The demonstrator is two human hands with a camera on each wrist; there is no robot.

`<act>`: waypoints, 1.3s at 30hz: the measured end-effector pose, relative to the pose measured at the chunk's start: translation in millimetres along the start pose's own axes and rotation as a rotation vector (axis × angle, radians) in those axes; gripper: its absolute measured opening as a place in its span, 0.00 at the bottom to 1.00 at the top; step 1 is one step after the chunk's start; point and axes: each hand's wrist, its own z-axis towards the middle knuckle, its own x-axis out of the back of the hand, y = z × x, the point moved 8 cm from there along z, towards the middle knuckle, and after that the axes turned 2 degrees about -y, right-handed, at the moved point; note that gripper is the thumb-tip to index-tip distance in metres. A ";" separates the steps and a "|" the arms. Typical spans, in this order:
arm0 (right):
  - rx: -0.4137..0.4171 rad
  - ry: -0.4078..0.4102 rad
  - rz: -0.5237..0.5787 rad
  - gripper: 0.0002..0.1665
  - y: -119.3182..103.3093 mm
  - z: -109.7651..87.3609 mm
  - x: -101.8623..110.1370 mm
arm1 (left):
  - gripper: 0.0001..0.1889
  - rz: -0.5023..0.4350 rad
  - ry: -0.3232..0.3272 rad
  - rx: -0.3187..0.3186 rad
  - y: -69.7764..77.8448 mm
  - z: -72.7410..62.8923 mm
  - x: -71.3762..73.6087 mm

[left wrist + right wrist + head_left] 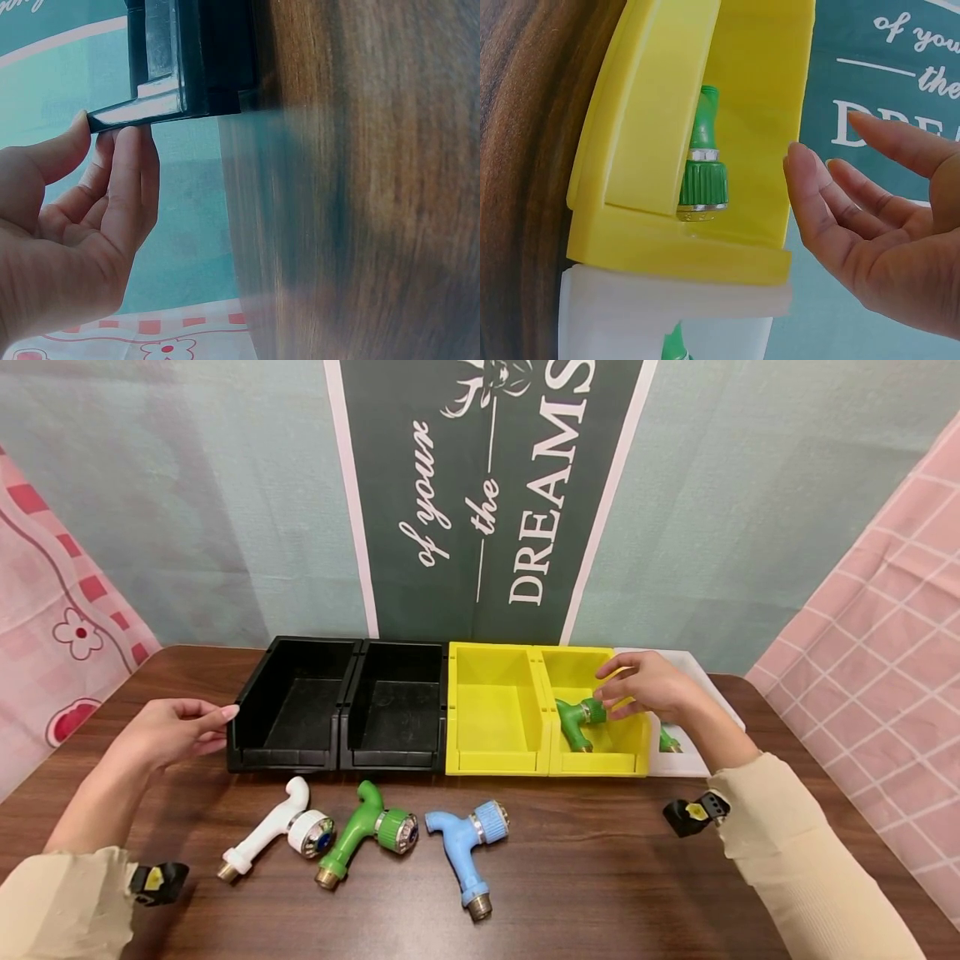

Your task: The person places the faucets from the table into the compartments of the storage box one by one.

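Note:
With thumb and fingers my left hand (pixel 168 731) pinches the front left corner of the outer black bin (pixel 247 739); the left wrist view shows the thumb on one side of its rim (pixel 124 114). My right hand (pixel 648 683) is raised over the right yellow bin (pixel 600 766), its fingers loosely bent and holding nothing. Inside that bin lies a green tap (pixel 576 724), also visible in the right wrist view as a green ribbed knob (pixel 705 184). Part of another green tap (pixel 670 740) shows in the white bin (pixel 678 766), mostly hidden by my right hand and forearm.
On the wooden table (pixel 570 877), in front of the bins, lie a white tap (pixel 266 828), a green tap (pixel 356 833) and a blue tap (pixel 459 847). An inner black bin (pixel 393 760) and a left yellow bin (pixel 495 764) stand in the row. A curtain (pixel 247 527) hangs behind.

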 end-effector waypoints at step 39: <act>0.074 -0.094 0.069 0.22 -17.9 -18.4 -26.9 | 0.17 -0.020 0.000 -0.013 2.2 -0.6 -0.5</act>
